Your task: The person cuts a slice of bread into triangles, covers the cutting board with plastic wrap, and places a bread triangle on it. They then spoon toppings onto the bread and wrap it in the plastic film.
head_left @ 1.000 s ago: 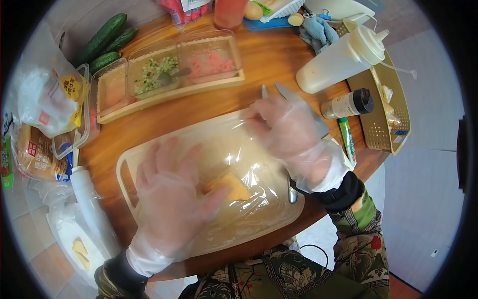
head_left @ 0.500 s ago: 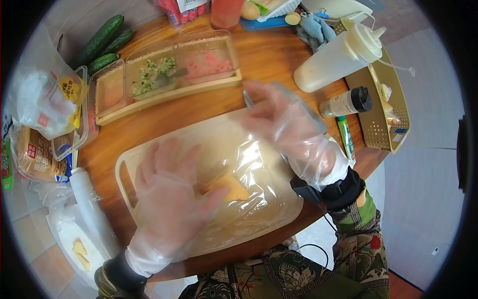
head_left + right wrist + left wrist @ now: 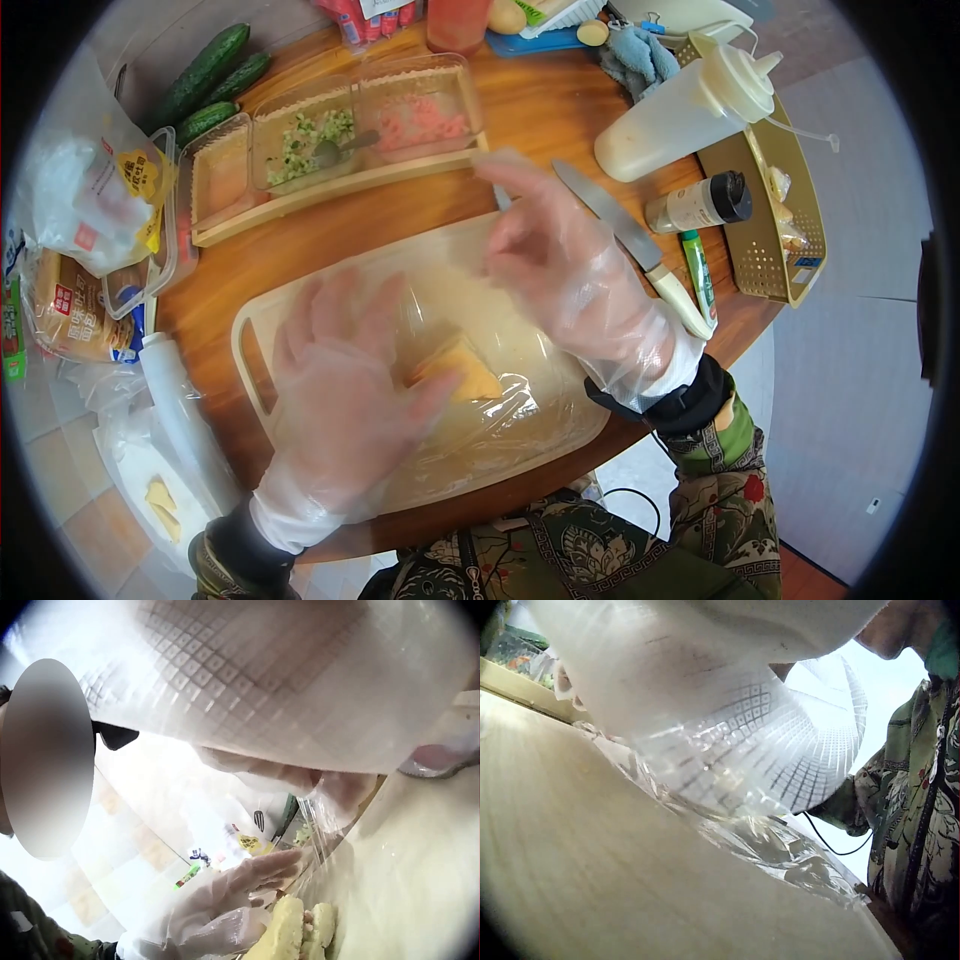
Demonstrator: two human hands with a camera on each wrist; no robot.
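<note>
A wedge of yellow, bread-like food (image 3: pixel 465 372) lies on clear plastic film (image 3: pixel 520 405) over the cream board (image 3: pixel 245 350). My gloved left hand (image 3: pixel 340 380) lies over the board's left part, fingers spread, thumb against the wedge. At the board's upper right is my gloved right hand (image 3: pixel 570 275), its index finger extended and the others curled. The right wrist view shows film (image 3: pixel 319 832) drawn up to its fingers, with filling in the wedge's cut side (image 3: pixel 307 926). A metal tip (image 3: pixel 501 197) shows beside the right hand; whether that hand touches it, I cannot tell.
A knife (image 3: pixel 620 225) lies right of the right hand, near a squeeze bottle (image 3: pixel 655 130), a seasoning jar (image 3: pixel 690 207), a green tube (image 3: pixel 697 270) and a basket (image 3: pixel 750 240). A wooden tray (image 3: pixel 340 190) with filled containers stands behind the board; bagged bread (image 3: pixel 75 305) is at left.
My right hand has shifted and its fingers have changed pose, uncovering the knife to its right. The metal tip has moved left. The left hand and the wedge have hardly moved.
</note>
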